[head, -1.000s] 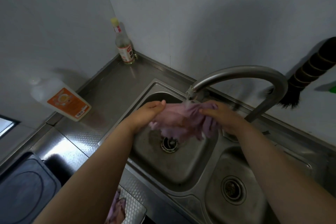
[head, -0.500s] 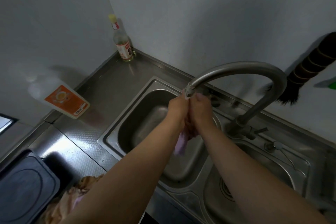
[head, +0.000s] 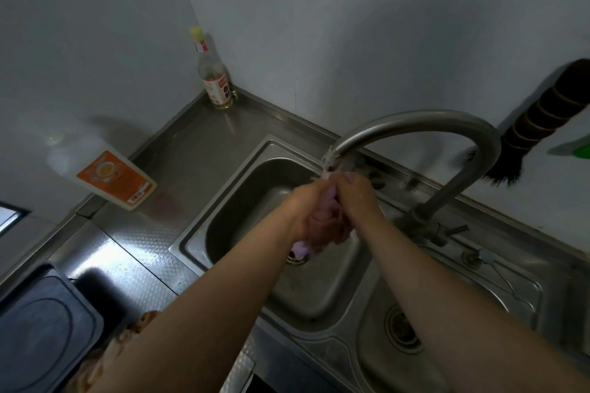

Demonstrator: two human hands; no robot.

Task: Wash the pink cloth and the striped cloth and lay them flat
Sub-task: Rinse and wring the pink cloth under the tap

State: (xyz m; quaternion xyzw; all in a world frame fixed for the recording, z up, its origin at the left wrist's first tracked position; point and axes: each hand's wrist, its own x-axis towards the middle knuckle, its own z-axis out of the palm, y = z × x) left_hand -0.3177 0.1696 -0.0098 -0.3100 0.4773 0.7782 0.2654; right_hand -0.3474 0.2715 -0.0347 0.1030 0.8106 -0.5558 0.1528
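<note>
The pink cloth (head: 322, 220) is bunched up between my two hands, just under the spout of the curved steel tap (head: 415, 124), over the left sink basin (head: 255, 201). My left hand (head: 303, 210) grips it from the left and my right hand (head: 357, 201) from the right, palms pressed together. A pink end hangs down below the hands. Water runs from the spout onto them. A brownish patterned cloth (head: 127, 341), perhaps the striped one, lies at the counter's front edge, partly hidden by my left forearm.
A white bottle with an orange label (head: 105, 175) leans on the left wall. A glass bottle with a yellow cap (head: 214, 79) stands in the corner. The right basin (head: 447, 328) lies beside the left one. A dark brush (head: 526, 137) hangs on the wall. A dark stove top (head: 38, 328) sits at the lower left.
My hands have come together, squeezing the spread-out pink cloth into a tight bunch under the spout. The view has shifted, so the patterned cloth shows at the lower left.
</note>
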